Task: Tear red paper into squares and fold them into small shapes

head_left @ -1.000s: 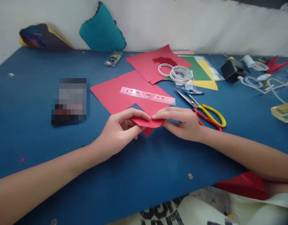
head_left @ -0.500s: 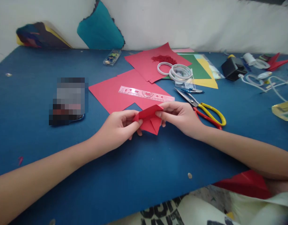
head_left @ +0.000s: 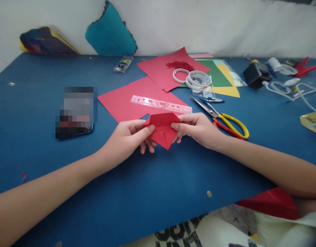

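Observation:
Both my hands hold a small folded piece of red paper [head_left: 163, 132] just above the blue table [head_left: 152, 178]. My left hand [head_left: 129, 137] pinches its left edge between thumb and fingers. My right hand [head_left: 197, 128] pinches its right edge the same way. The piece is tilted up towards me and ends in a point at the bottom. Behind it lies a large red sheet [head_left: 127, 101] with a clear pink ruler [head_left: 160, 104] on top.
Yellow and red handled scissors [head_left: 224, 123] lie right of my right hand. Farther back are more red, green and yellow sheets [head_left: 219, 77], tape rolls [head_left: 195, 78] and a black box [head_left: 255, 74]. A blurred dark object [head_left: 77, 111] sits at the left.
The folded red paper, pressed flat under both hands a second ago, has been lifted and turned up to face me. Both hands shifted slightly back from the table surface.

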{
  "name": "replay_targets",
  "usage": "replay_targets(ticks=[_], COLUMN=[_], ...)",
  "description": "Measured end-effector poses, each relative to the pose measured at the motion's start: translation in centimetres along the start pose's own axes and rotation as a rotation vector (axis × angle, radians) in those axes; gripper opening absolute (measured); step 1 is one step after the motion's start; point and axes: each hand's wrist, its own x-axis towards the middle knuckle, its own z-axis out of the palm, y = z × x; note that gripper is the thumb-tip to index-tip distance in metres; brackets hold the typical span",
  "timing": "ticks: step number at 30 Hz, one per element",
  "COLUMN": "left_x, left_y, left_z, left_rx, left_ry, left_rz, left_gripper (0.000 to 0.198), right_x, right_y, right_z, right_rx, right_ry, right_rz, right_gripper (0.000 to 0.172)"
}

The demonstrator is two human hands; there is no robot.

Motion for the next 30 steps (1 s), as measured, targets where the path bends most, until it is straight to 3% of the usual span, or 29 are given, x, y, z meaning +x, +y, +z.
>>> replay_targets(ticks=[6, 10, 15, 18, 20, 24, 30], left_x=[0.0, 0.0, 0.2, 0.3, 0.3, 0.3, 0.3], left_y=[-0.4, -0.5, -0.7, -0.7, -0.7, -0.7, -0.7], left_z=[-0.1, -0.1, -0.1, -0.1, -0.1, -0.2, -0.4], left_rx=[-0.041, 0.018, -0.063, -0.095, -0.113, -0.159, -0.169], left_ry=[0.036, 0.101, 0.133, 0.138, 0.144, 0.095, 0.023], left_rz=[0.067, 0.085, 0.074, 0.057, 0.054, 0.059, 0.062], left_gripper=[0.026, 0.022, 0.025, 0.025, 0.025, 0.024, 0.022], right_x=[0.2, 0.0, -0.7, -0.9, -1.0, -0.9, -0.8], right_y=[0.2, 0.0, 0.0, 0.3, 0.4, 0.4, 0.2], right_z=[-0.3, -0.2, 0.0, -0.1, -0.1, -0.2, -0.1], right_rx=[0.001, -0.236, -0.665, -0.830, -0.885, -0.873, -0.883], right_ry=[-0.018, -0.012, 0.034, 0.000, -0.015, -0.009, 0.059], right_rz=[-0.058, -0.165, -0.476, -0.643, -0.644, -0.554, -0.552], right_gripper=[0.022, 0.018, 0.017, 0.032, 0.037, 0.027, 0.019])
